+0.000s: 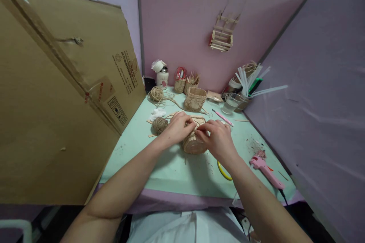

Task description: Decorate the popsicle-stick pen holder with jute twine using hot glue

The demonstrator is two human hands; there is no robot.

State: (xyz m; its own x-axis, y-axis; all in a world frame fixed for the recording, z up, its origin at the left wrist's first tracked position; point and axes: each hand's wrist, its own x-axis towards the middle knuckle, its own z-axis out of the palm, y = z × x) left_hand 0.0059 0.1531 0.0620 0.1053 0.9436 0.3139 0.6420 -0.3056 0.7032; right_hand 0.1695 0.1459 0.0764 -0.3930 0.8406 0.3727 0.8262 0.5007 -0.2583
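Note:
A small tan craft basket lies on its side at the middle of the table, its round bottom facing me. Its side is covered with flat overlapping pieces. My left hand rests on the basket's left upper part, thumb and fingers closed against it. From the right, my right hand reaches over the side with thumb and forefinger pinched together at the covering. Whatever is between those fingertips is too small to make out. Beside my left hand sits a ball of brown twine.
Behind the basket stands a similar basket. A pink glue gun lies at the right, near a yellow ring-shaped handle. A pink pen and a clear cup are at the back right. A large cardboard sheet walls the left.

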